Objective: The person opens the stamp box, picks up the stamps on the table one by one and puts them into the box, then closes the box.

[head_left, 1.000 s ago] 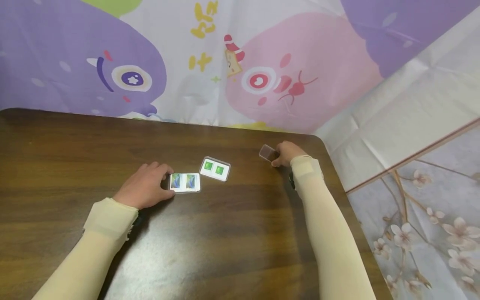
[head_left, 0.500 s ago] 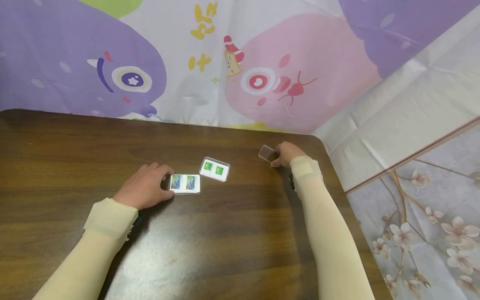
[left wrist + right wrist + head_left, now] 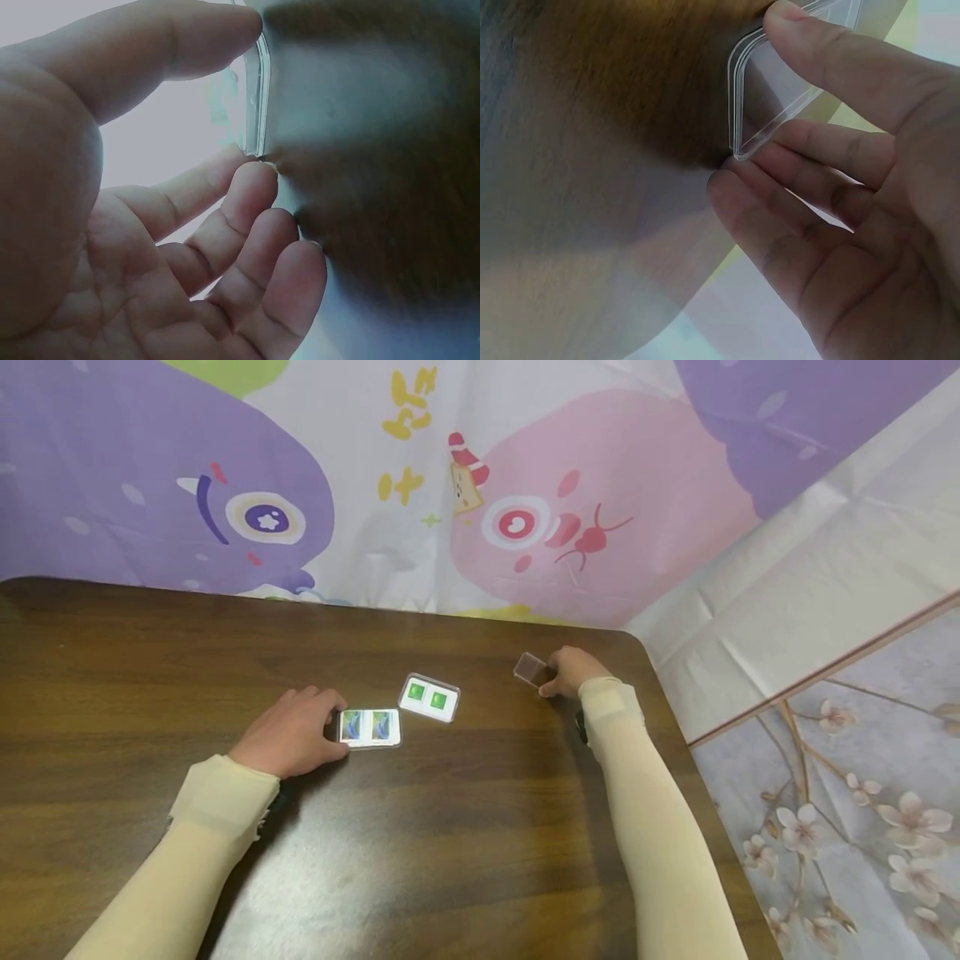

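My left hand (image 3: 288,735) holds the left end of a flat clear plastic case (image 3: 370,728), with two landscape pictures on white inside it. In the left wrist view its thumb and fingertips are on opposite edges of the case. Behind it and to the right, another clear case (image 3: 429,698) with two green pictures lies tilted on the table, corner close to the first. Toward the right, my right hand (image 3: 572,671) pinches a see-through case (image 3: 529,669) with no pictures showing. Its clear rounded corner (image 3: 739,112) shows between thumb and fingers in the right wrist view.
The cases are on a brown wood-grain table (image 3: 450,827). A cartoon-printed cloth (image 3: 397,543) hangs along its back edge, and a blossom-patterned panel (image 3: 840,810) runs beside its right edge.
My right hand has shifted slightly left with the see-through case. The landscape case in my left hand has edged a little nearer to me; the green-picture case has not moved.
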A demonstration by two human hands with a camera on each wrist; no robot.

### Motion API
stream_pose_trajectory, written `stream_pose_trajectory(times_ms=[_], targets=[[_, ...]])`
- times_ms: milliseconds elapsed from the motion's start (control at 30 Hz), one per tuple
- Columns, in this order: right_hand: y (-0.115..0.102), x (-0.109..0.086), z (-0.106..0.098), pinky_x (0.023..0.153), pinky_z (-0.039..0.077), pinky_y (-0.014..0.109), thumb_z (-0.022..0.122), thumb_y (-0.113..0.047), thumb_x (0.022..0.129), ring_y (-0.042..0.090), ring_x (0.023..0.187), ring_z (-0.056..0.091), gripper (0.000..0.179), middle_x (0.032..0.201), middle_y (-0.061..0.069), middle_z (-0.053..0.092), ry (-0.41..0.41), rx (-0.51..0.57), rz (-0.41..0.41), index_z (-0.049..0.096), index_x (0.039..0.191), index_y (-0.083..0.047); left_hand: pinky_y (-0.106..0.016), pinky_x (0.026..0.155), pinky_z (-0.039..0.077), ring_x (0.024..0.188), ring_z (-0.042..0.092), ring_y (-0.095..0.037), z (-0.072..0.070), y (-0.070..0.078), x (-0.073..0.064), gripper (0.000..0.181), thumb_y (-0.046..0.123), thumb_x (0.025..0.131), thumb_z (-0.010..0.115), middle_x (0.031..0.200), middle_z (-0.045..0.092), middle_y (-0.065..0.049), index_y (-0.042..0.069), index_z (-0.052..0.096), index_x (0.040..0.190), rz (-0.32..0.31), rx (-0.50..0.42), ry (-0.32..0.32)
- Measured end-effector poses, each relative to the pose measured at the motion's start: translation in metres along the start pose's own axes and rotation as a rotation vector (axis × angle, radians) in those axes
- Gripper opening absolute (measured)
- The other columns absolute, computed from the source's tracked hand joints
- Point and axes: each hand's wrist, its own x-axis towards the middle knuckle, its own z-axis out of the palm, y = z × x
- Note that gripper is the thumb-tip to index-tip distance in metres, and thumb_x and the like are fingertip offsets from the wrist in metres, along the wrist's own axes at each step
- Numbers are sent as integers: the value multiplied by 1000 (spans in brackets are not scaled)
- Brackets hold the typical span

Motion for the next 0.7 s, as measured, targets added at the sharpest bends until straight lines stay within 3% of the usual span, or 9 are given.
stream_pose_trajectory(times_ms=[367,567,700], targets=[[-7,-5,5,94,50,45,84,-27,87,27,98,61,39,109,13,70,34,-4,-49,73,113,0,-51,82,47,99,55,-35,-4,0,-2,54,22,81,77,109,65,-16,-2,62,126,-21,12,-14],[-11,-11,11,96,49,46,81,-30,89,29,104,59,47,119,15,63,30,-23,-87,70,123,1,-51,83,47,101,57,-37,-4,2,-3,53,22,80,78,112,66,-17,-2,62,125,-20,14,-29],[-10,-11,18,97,49,47,79,-31,89,29,106,58,53,120,15,62,77,52,-77,66,128,2,-52,85,48,103,57,-38,-4,3,-2,54,23,80,78,113,66,-17,-2,62,126,-23,13,-31]])
